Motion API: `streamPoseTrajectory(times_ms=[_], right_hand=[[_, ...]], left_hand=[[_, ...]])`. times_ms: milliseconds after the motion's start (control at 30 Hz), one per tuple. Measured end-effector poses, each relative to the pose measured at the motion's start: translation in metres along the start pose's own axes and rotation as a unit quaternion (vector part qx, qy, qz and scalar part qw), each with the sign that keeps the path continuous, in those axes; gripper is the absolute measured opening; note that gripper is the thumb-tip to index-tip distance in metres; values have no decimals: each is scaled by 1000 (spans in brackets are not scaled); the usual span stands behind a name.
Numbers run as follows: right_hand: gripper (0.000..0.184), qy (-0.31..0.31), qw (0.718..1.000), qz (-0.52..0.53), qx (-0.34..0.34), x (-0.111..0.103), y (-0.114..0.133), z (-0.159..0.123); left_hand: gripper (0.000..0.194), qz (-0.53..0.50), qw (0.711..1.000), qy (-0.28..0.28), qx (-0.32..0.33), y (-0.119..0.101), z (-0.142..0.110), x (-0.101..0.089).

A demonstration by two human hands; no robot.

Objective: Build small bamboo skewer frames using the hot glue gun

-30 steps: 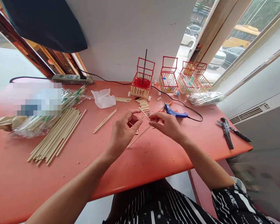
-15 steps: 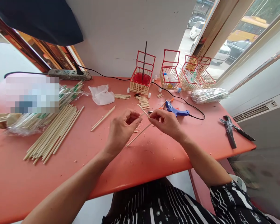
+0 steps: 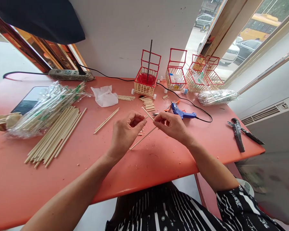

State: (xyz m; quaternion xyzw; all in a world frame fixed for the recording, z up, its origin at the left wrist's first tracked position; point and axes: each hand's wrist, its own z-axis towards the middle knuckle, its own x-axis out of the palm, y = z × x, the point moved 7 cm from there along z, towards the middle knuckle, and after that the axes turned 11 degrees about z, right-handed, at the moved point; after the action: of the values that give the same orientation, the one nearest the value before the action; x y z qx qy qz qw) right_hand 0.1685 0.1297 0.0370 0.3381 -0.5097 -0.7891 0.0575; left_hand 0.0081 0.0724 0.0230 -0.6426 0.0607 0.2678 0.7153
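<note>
Sticks, progress: early, by my judgement; only a few thin lengths are brought together at the hands, with no closed frame or box among them.
Sticks, place: between the two hands, above and against the near-middle of the table (image 3: 110, 173); upper stick (image 3: 148, 114) slants up and away, lower stick (image 3: 143, 138) runs down towards the tabletop on the near side.
Right hand (image 3: 167, 125): grip pinched, thumb and forefinger closed on the sticks near where they meet.
Left hand (image 3: 130, 128): grip nearly closed, thumb and fingertips together on a thin stick (image 3: 146, 118), its tip just poking out.
Joint: covered by the right fingertips; cannot tell whether glued or merely held together.
Stick look: pale bare wood, slim, straight, no red trim.
Standing finished, apparently: slatted cart (image 3: 144, 90) at the back, red-edged, white wheels, red bowl (image 3: 142, 78) inside with dark rod (image 3: 149, 57) upright; more red-edged carts to its right.
Not joined: pile of long sticks (image 3: 53, 138) at left, a loose pair (image 3: 106, 121), short cut pieces (image 3: 148, 104) beyond the hands.
Glue gun (image 3: 186, 115): blue, lying on its side beyond the right hand, untouched.
</note>
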Motion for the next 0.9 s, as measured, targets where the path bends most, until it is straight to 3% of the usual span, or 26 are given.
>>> streamPoseTrajectory(times_ms=[200, 333, 567, 767, 900], right_hand=[[10, 4, 1000, 6, -9, 0, -1, -1], [10, 1, 1000, 5, -2, 0, -3, -1], [11, -12, 1000, -1, 13, -2, -8, -2], [12, -17, 999, 1, 33, -3, -15, -3], [14, -16, 999, 3, 38, -2, -18, -3]], left_hand=[[17, -1, 1000, 6, 9, -1, 1, -1], [25, 29, 998, 43, 21, 0, 4, 1], [40, 34, 999, 33, 7, 15, 19, -15], [39, 74, 984, 161, -13, 33, 27, -14], [33, 102, 976, 194, -9, 32, 23, -11]])
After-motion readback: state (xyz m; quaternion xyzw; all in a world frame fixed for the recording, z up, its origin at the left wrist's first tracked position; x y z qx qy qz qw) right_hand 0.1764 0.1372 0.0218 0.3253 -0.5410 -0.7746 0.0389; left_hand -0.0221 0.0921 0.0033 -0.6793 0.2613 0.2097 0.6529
